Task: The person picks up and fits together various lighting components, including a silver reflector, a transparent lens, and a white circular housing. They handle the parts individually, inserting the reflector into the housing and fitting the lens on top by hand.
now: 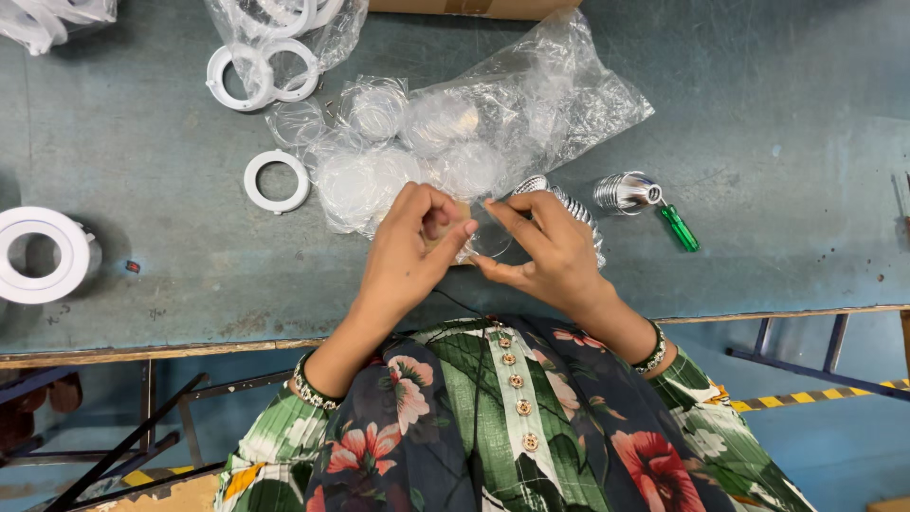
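Observation:
Both hands meet at the near edge of the worktable point(758, 123). My left hand point(412, 248) and my right hand point(545, 248) pinch a thin clear plastic disc point(485, 237) between their fingertips. Under my right hand lies a ribbed silver metal part point(569, 201), partly hidden. Just beyond the hands sits a pile of clear plastic discs point(379, 171), some in small clear sleeves, spilling from a crumpled clear plastic bag point(550, 90).
A second ribbed silver part point(626, 192) and a green-handled screwdriver point(679, 228) lie to the right. White plastic rings lie at left: one loose point(276, 180), two by a bag point(261, 74), a larger housing point(43, 254) at the far left edge. A cardboard box point(474, 8) is at the back.

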